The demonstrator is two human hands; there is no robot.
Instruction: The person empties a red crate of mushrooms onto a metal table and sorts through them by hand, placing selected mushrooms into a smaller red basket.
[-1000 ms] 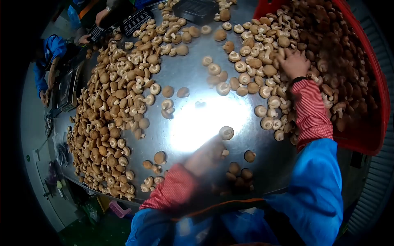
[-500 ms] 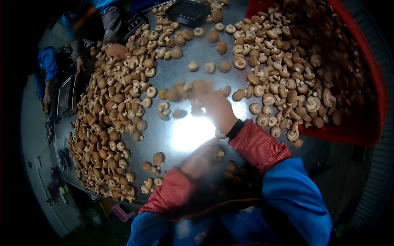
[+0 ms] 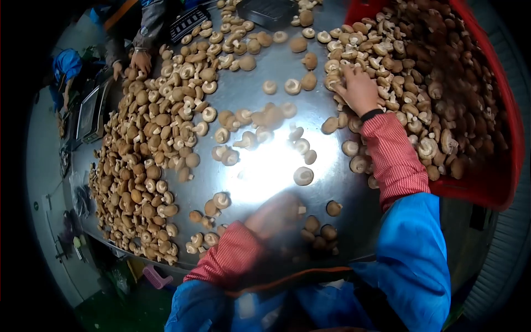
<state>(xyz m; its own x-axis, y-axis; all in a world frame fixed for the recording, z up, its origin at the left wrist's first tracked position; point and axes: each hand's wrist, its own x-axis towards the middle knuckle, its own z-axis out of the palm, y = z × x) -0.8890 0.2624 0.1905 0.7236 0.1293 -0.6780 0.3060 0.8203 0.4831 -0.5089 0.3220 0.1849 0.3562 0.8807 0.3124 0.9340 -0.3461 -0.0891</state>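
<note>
Tan-capped mushrooms (image 3: 149, 166), many flipped to show pale gills and stubby stems, heap along the table's (image 3: 265, 171) left edge. The left hand (image 3: 274, 213), near the front edge, is too blurred to tell its grip. The right hand (image 3: 358, 88) lies open, palm down, on mushrooms at the mouth of the red crate (image 3: 487, 191) on the right edge.

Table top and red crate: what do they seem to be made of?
Table top: looks like bare sheet metal, probably stainless steel, smooth and glossy; it throws back a bright glare.
Red crate: seemingly moulded plastic, uniform red with a rounded rim and dull sheen; uncertain.
</note>
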